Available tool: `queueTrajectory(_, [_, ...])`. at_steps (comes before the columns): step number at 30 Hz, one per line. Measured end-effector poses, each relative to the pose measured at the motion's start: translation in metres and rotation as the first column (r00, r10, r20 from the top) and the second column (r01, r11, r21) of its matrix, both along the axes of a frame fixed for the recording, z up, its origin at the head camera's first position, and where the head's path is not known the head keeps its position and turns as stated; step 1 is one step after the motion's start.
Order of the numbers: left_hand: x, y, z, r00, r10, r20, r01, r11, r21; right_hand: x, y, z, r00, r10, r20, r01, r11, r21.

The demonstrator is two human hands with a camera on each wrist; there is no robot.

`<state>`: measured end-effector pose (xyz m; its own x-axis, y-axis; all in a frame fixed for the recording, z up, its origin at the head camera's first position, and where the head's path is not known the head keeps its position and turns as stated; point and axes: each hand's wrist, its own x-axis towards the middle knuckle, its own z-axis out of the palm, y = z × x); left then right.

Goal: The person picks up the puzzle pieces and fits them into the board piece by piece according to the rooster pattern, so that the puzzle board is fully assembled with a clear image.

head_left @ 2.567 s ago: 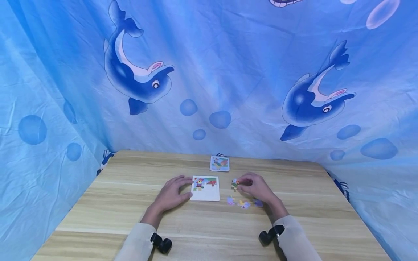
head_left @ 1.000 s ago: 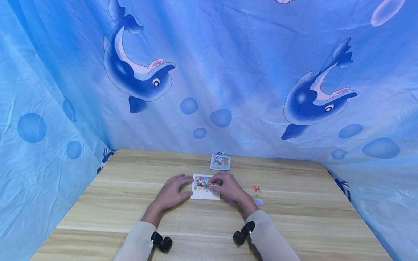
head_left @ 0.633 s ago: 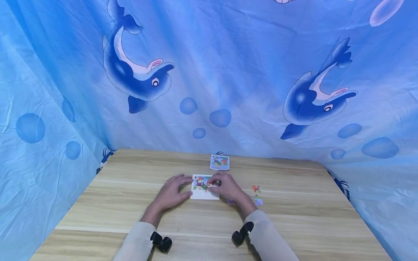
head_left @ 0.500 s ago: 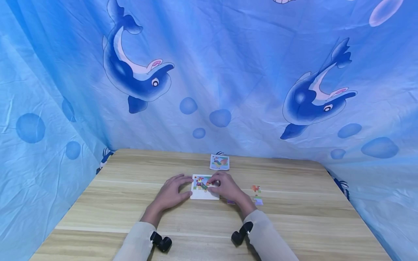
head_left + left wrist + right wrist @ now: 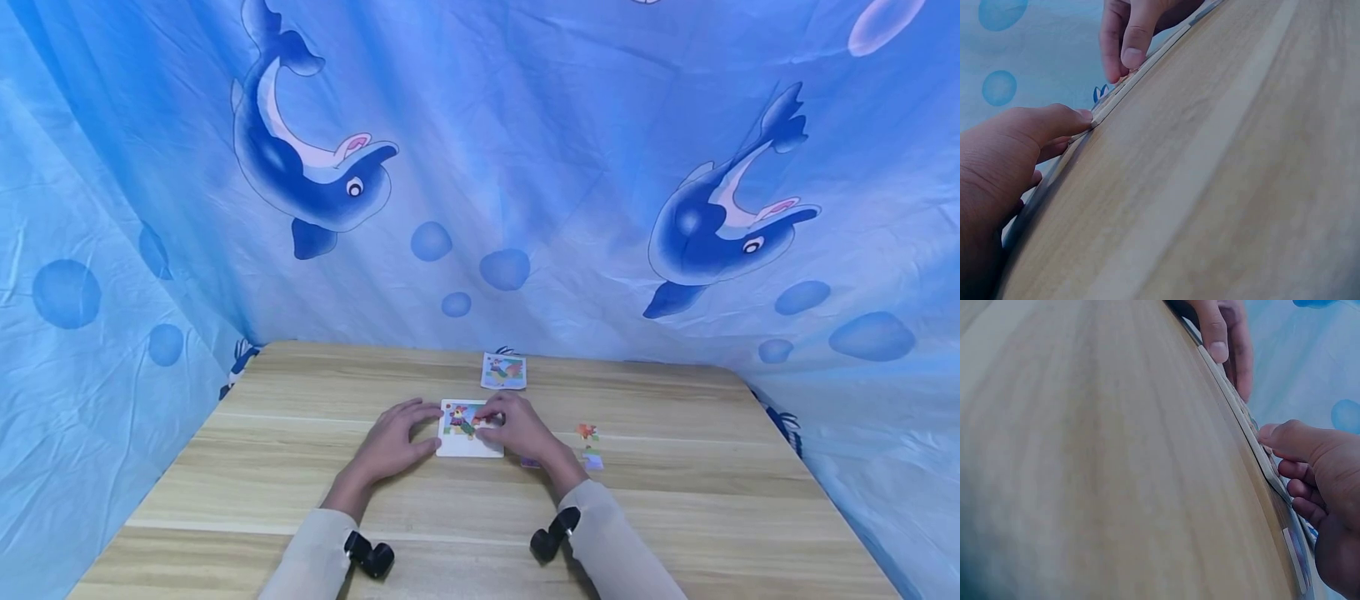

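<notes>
Blue cloth (image 5: 570, 167) printed with dolphins and bubbles hangs behind and on both sides of a wood-grain table (image 5: 750, 500). On the table, between the hands, lies a white board (image 5: 456, 449), its far part covered with bright puzzle picture and its near strip white. The left hand (image 5: 397, 440) grips nothing: thumb and forefinger, spread apart, touch the board's left edge. The right hand (image 5: 522, 429) reaches over the board's right side, thumb and forefinger pinching a green and orange piece (image 5: 469, 428) at the middle of the picture. Right of the board lie an orange piece (image 5: 587, 432), a green and lilac piece (image 5: 592, 459) nearer, and a purple piece (image 5: 529, 462) partly hidden by the right arm. Beyond the board, near the table's far edge, lies a printed card (image 5: 503, 372).
</notes>
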<state>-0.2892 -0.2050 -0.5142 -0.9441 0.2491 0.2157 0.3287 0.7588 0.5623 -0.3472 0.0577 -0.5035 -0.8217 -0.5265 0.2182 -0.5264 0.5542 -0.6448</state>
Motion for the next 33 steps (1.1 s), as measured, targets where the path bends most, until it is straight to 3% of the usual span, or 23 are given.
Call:
queueTrajectory(12, [0.0016, -0.0007, 0.0004, 1.000, 0.007, 0.007, -0.007, 1.000, 0.006, 0.0011, -0.0042, 0.0000, 0.999, 0.033, 0.003, -0.033, 0.999, -0.030])
queueTrajectory(33, [0.0026, 0.0017, 0.0032, 1.000, -0.007, -0.006, 0.007, 1.000, 0.011, -0.0001, -0.0024, -0.0001, 0.998, 0.050, -0.028, -0.049, 0.999, 0.013])
